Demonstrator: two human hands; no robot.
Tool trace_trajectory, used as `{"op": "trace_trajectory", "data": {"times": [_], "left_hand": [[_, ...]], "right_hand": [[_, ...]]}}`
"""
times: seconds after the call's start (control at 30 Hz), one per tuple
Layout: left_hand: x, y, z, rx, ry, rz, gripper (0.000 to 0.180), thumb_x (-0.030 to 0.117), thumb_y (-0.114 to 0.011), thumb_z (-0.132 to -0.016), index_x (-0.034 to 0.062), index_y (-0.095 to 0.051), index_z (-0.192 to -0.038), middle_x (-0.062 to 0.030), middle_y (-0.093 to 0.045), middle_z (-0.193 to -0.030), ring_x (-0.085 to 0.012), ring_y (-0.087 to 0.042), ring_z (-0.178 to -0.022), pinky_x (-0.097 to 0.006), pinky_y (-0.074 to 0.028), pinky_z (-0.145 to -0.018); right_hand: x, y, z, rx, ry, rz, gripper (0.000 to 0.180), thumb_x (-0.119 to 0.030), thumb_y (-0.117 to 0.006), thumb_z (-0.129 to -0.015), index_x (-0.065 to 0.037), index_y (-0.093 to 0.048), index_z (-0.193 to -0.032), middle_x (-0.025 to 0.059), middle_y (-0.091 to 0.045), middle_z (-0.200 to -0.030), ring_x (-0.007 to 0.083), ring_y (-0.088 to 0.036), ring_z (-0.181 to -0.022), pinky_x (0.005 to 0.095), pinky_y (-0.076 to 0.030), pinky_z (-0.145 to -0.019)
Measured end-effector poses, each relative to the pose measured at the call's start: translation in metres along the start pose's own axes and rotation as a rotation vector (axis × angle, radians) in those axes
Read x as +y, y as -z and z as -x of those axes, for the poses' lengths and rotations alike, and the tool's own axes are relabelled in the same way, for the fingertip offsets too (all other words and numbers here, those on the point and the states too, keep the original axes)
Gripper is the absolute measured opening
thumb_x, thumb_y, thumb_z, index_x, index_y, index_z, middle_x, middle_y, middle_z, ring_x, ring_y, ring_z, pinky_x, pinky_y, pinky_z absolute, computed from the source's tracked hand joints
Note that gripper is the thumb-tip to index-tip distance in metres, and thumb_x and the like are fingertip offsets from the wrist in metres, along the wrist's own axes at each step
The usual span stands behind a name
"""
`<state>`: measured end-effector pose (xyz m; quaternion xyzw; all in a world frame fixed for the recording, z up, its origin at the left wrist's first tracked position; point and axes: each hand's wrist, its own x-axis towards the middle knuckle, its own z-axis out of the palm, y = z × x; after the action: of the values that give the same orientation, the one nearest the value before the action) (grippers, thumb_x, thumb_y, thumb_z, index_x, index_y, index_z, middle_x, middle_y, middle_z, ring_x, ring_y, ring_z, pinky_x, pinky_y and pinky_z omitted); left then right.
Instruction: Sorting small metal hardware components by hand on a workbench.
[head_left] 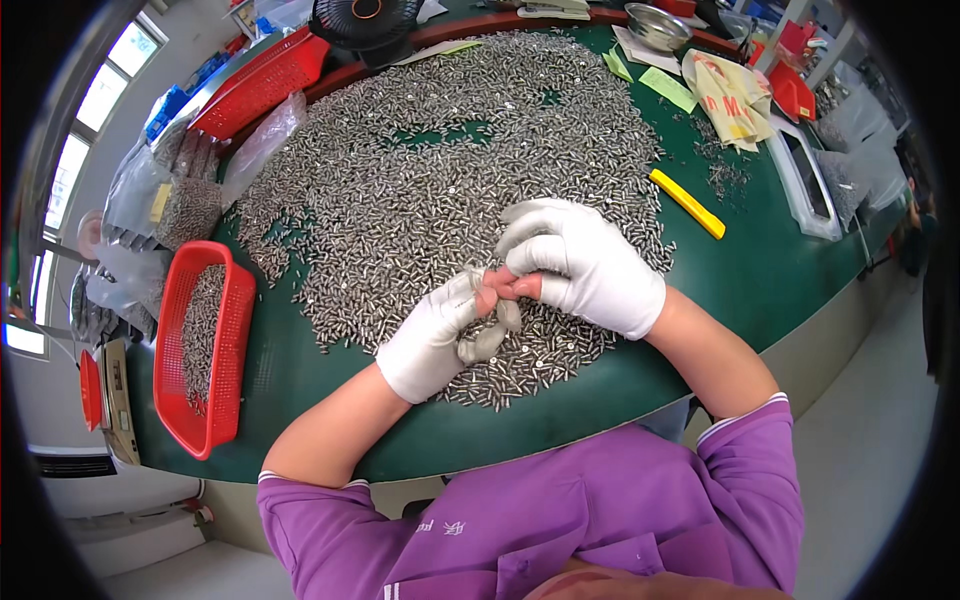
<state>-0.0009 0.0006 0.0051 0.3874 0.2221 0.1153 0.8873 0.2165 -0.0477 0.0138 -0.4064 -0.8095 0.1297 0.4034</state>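
Note:
A wide heap of small silvery metal pins (pixel 400 210) covers much of the green table, and both of my hands are over its near part. My left hand (pixel 432 338) wears a white glove that leaves some fingertips bare; its fingers are closed in a pinch. Against those fingertips my right hand (pixel 600 268), gloved the same way, is pinched too, its other fingers curled. Whatever lies between the fingertips is too small and covered to make out. Loose pins surround both hands.
On the left stands a red plastic basket (pixel 240 340) partly filled with pins. A yellow cutter-like tool (pixel 688 203) lies to the right. Behind the heap are a black fan (pixel 365 22) and a metal bowl (pixel 658 26). A phone in a white tray (pixel 806 185) sits at the right edge.

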Motion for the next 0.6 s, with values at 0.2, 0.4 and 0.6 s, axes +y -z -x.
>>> {"op": "trace_trajectory", "data": {"times": [0.2, 0.4, 0.6], "left_hand": [[-0.007, -0.001, -0.003, 0.054, 0.0, 0.027, 0.026, 0.024, -0.068, -0.09, 0.0113, -0.057, -0.11, 0.0016, -0.058, -0.089, -0.0044, -0.046, -0.064, -0.016, -0.037, -0.056], [-0.005, 0.001, -0.001, 0.042, -0.005, 0.048, 0.022, 0.028, -0.063, -0.093, 0.0108, -0.058, -0.105, 0.0013, -0.058, -0.085, -0.005, -0.044, -0.059, -0.017, -0.036, -0.054], [-0.005, 0.002, -0.001, 0.086, -0.015, -0.026, 0.028, 0.035, -0.057, -0.094, 0.0089, -0.057, -0.104, -0.0021, -0.054, -0.083, -0.0076, -0.038, -0.054, -0.021, -0.032, -0.051]], "right_hand": [[-0.001, -0.01, 0.005, -0.064, -0.059, -0.183, 0.023, -0.017, -0.068, -0.08, -0.008, -0.066, -0.101, 0.0097, -0.063, -0.107, 0.0316, -0.059, -0.105, 0.0413, -0.049, -0.089], [-0.002, 0.004, 0.004, -0.073, -0.222, 0.192, 0.031, -0.018, -0.066, -0.08, -0.009, -0.064, -0.11, 0.0098, -0.061, -0.114, 0.0291, -0.055, -0.111, 0.0418, -0.045, -0.094], [0.01, 0.0, 0.012, -0.174, -0.214, 0.34, 0.021, -0.016, -0.073, -0.072, -0.012, -0.066, -0.091, 0.0035, -0.061, -0.102, 0.0257, -0.055, -0.111, 0.041, -0.043, -0.091]]}}
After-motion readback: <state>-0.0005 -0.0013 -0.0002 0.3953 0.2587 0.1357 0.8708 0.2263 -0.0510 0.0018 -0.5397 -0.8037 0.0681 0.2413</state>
